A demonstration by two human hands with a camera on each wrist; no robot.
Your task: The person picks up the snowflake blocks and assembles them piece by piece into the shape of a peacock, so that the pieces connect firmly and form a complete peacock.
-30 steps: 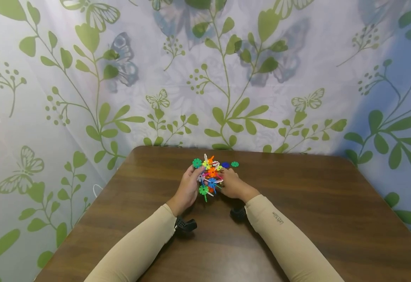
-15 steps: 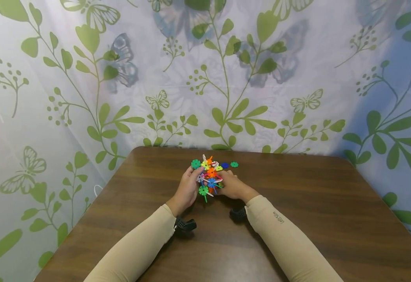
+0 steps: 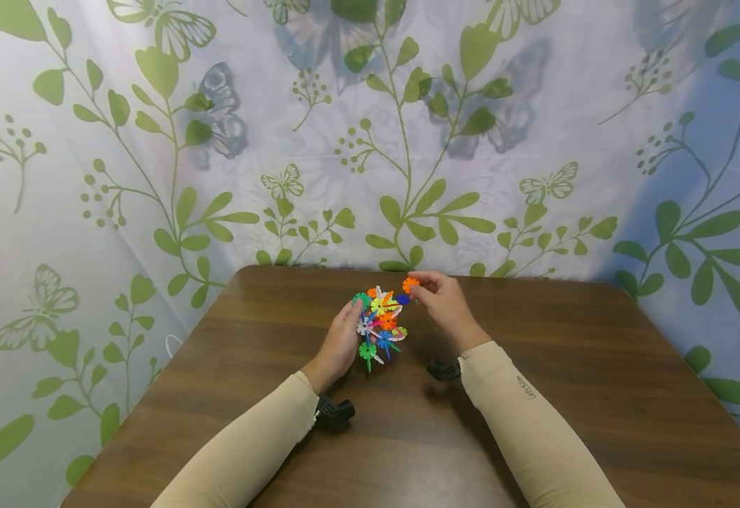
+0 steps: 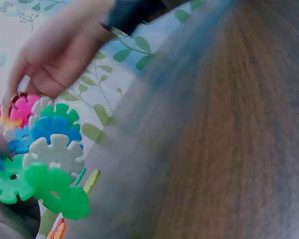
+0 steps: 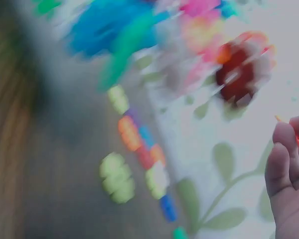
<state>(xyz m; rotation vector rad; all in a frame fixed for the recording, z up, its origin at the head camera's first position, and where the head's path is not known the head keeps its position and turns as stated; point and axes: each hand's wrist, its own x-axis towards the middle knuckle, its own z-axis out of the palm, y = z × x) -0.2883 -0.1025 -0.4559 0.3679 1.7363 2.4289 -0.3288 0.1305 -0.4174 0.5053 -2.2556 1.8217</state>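
And the cluster (image 3: 387,322) is held over the far part of the table (image 3: 554,346), gripped along its left side by the left hand (image 3: 339,346), while an orange disc (image 3: 410,285) is pinched by the right hand (image 3: 444,303), near the cluster's upper right. The cluster is probably best braced close to its core, lest outer pieces be twisted loose; the disc, best held at its rim, slots left uncovered, with the loose yellow disc (image 5: 117,178) left undisturbed.
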